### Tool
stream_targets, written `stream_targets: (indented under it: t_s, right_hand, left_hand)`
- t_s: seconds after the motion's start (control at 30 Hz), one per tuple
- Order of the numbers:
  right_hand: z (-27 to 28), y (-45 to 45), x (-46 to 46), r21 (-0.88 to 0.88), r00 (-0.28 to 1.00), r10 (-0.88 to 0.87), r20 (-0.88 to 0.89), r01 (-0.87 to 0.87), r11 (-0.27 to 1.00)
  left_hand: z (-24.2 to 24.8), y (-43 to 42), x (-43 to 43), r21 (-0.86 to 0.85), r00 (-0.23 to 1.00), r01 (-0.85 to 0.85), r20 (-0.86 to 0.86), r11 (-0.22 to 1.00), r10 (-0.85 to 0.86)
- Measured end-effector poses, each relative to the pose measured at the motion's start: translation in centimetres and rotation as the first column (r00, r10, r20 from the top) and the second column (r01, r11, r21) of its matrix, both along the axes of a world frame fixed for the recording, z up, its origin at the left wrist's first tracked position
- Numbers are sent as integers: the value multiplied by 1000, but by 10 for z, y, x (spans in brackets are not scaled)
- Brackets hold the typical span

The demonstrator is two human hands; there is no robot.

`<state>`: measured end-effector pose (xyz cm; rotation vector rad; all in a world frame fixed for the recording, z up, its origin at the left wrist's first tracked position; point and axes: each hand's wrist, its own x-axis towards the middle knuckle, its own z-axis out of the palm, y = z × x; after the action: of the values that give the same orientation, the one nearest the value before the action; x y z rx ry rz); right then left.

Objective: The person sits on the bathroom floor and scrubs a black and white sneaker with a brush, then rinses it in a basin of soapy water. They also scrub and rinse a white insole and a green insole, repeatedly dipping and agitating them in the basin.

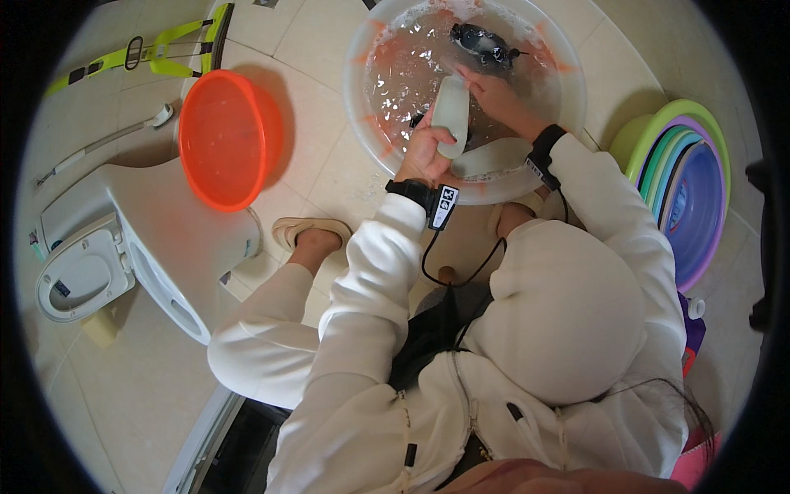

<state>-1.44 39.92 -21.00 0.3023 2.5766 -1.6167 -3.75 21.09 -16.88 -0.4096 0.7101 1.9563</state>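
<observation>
A large translucent plastic basin (pixel 573 92) holds cloudy, sudsy water in front of me. My left hand (pixel 427 153) grips the near end of a pale insole-shaped piece (pixel 452 117) above the water. At its far end is my right hand (pixel 490 96), fingers close to or touching it; its exact grip is hard to tell. A second pale piece (pixel 490 158) of similar shape lies partly in the water at the basin's near side. Beyond my right hand floats a dark, wet item (pixel 484 46), perhaps a shoe. Another dark item is mostly hidden beneath my left hand.
An orange plastic basin (pixel 225 141) stands at the left, below a green squeeze mop (pixel 166 52). Nested colored basins (pixel 697 204) lean at the right. A white toilet seat or lid (pixel 86 268) is at the far left. My slippered foot (pixel 311 234) rests on the tiles.
</observation>
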Motion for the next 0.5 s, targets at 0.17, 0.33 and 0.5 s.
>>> stream_targets:
  t_s: [0.17, 0.33, 0.5]
  right_hand:
    - [-11, 24, -2, -139, 981, -150, 125, 167, 976]
    - [-1, 30, -3, -177, 952, -117, 283, 171, 969]
    - [-7, 37, 1, -147, 873, 28, 486, 50, 988]
  left_hand:
    - [-10, 4, -14, -177, 997, 52, -44, 983, -61]
    - [-15, 11, -27, -502, 945, 234, -82, 833, -315]
    - [-32, 8, -42, -670, 891, 243, -131, 701, -434]
